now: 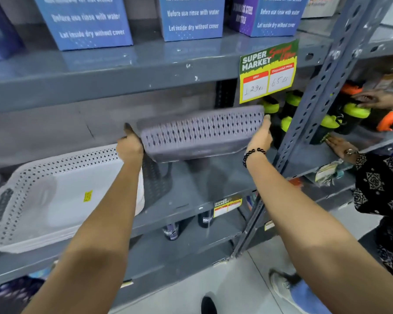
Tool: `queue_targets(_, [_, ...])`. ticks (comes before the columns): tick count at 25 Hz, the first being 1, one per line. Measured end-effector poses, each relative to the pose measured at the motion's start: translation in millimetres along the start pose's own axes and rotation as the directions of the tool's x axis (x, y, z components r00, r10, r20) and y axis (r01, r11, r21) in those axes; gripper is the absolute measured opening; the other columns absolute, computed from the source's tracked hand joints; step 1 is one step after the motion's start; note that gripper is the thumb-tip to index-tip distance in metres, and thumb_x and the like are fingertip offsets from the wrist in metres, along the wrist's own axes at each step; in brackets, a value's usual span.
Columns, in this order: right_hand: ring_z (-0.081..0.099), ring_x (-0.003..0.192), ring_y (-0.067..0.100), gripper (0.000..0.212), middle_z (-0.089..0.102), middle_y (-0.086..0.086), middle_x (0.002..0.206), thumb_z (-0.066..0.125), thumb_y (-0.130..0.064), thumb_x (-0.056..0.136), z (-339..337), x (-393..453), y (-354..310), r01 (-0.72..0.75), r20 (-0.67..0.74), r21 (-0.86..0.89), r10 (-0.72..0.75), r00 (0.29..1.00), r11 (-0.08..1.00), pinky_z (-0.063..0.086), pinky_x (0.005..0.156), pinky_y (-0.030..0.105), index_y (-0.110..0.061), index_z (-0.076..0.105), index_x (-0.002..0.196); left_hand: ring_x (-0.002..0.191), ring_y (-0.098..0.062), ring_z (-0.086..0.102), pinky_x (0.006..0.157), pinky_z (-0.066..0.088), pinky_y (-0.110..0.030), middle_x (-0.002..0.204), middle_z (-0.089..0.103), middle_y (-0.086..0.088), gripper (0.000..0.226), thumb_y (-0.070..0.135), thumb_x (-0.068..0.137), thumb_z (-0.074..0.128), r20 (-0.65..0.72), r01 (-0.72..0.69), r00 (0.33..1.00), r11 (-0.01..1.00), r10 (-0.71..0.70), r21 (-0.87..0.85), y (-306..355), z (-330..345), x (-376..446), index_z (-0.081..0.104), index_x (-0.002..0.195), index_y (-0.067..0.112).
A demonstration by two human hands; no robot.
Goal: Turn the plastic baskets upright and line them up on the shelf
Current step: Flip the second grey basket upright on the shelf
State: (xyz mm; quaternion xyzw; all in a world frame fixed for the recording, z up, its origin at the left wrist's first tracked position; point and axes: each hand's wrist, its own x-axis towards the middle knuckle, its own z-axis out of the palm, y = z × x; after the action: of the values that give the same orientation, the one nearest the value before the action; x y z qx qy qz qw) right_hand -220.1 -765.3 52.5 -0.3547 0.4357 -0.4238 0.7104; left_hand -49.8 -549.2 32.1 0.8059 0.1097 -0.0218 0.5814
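Note:
A grey perforated plastic basket (197,134) hangs in the air above the middle grey shelf (191,196), tilted, with its long side wall facing me. My left hand (129,143) grips its left end and my right hand (261,137) grips its right end. Left of it a white perforated basket (55,191) rests on the same shelf, upright and leaning toward me, with a yellow sticker inside. Part of another dark grey basket (156,177) shows on the shelf below the lifted one, behind my left forearm.
Blue boxes (84,21) stand on the shelf above. A price sign (268,71) hangs from that shelf's edge. Black bottles with green lids (290,109) fill the right bay past the upright post (322,87). Another person's hands (340,148) reach in there.

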Motion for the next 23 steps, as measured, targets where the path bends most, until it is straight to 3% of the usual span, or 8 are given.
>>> queue_targets(3, [0.048,0.119,0.027,0.068,0.044,0.010,0.144,0.050,-0.050,0.085,-18.7,-1.9,6.5,-0.088,-0.050,-0.088,0.084,0.995,0.992,0.039,0.097,0.039,-0.008,0.040,0.138,0.095,-0.036,0.068,0.084,0.056,-0.049,0.109,0.070,-0.020,0.063,0.050,0.083,0.056,0.171,0.140,0.976,0.990,-0.135,-0.017,-15.7,-18.8,2.4,0.061,0.115,-0.003])
queue_targets(6, [0.050,0.118,0.031,0.058,0.048,0.015,0.139,0.039,-0.042,0.092,-37.9,-2.0,18.8,-0.150,-0.138,-0.195,0.125,0.983,0.969,0.038,0.089,0.038,-0.004,0.044,0.135,0.084,-0.029,0.068,0.083,0.057,-0.042,0.064,0.070,-0.011,0.028,0.017,0.084,0.058,0.232,0.051,0.968,0.980,-0.096,0.191,-11.4,-25.2,-15.6,0.068,0.095,-0.006])
queue_targets(8, [0.045,0.127,0.032,0.055,0.043,0.018,0.144,0.030,-0.037,0.098,-45.3,-1.9,23.5,-0.159,-0.131,-0.285,0.126,0.983,0.945,0.036,0.101,0.039,-0.002,0.040,0.138,0.107,-0.032,0.064,0.093,0.051,-0.038,0.091,0.072,-0.021,0.027,0.014,0.089,0.055,0.149,-0.104,0.988,0.894,0.042,0.436,-9.5,-22.4,-33.2,0.069,0.095,-0.007])
queue_targets(10, [0.044,0.129,0.032,0.060,0.042,0.017,0.145,0.027,-0.043,0.098,-49.2,-1.0,24.3,-0.167,-0.103,-0.328,0.140,0.985,0.930,0.035,0.106,0.038,-0.001,0.038,0.139,0.113,-0.040,0.060,0.094,0.049,-0.040,0.115,0.065,-0.027,0.030,0.013,0.091,0.052,0.128,-0.196,0.980,0.843,0.152,0.501,-17.0,-16.8,-41.9,0.066,0.107,-0.009])
queue_targets(12, [0.045,0.128,0.031,0.068,0.044,0.016,0.145,0.028,-0.052,0.096,-50.9,5.4,27.3,-0.211,-0.077,-0.310,0.196,0.978,0.927,0.035,0.108,0.038,-0.001,0.038,0.140,0.105,-0.042,0.063,0.089,0.052,-0.041,0.111,0.067,-0.029,0.027,0.009,0.090,0.053,0.130,-0.251,0.968,0.797,0.215,0.549,-28.9,-11.9,-42.9,0.068,0.102,-0.009])
queue_targets(15, [0.045,0.128,0.032,0.063,0.047,0.018,0.141,0.025,-0.044,0.099,-54.2,15.7,33.3,-0.198,-0.049,-0.416,0.196,0.979,0.888,0.035,0.106,0.036,0.003,0.040,0.137,0.093,-0.043,0.066,0.080,0.053,-0.042,0.097,0.069,-0.031,0.021,0.001,0.088,0.053,0.136,-0.293,0.955,0.756,0.265,0.586,-38.5,-7.9,-41.3,0.070,0.092,-0.011])
queue_targets(18, [0.052,0.114,0.034,0.058,0.060,0.022,0.116,0.026,-0.037,0.101,-54.9,24.1,34.9,-0.134,-0.048,-0.516,0.128,0.991,0.846,0.040,0.092,0.037,0.008,0.044,0.132,0.086,-0.042,0.067,0.076,0.054,-0.041,0.091,0.069,-0.031,0.019,-0.004,0.085,0.054,0.160,-0.335,0.941,0.735,0.300,0.589,-37.9,-7.6,-43.3,0.071,0.089,-0.010])
queue_targets(23, [0.052,0.120,0.039,0.045,0.054,0.027,0.130,0.036,-0.026,0.099,-45.6,31.4,43.6,-0.035,-0.029,-0.675,0.021,0.999,0.737,0.041,0.098,0.040,0.008,0.049,0.125,0.082,-0.041,0.065,0.072,0.052,-0.038,0.087,0.069,-0.030,0.019,-0.007,0.082,0.052,0.146,-0.346,0.935,0.749,0.322,0.565,-38.7,-9.9,-42.7,0.071,0.083,-0.009])
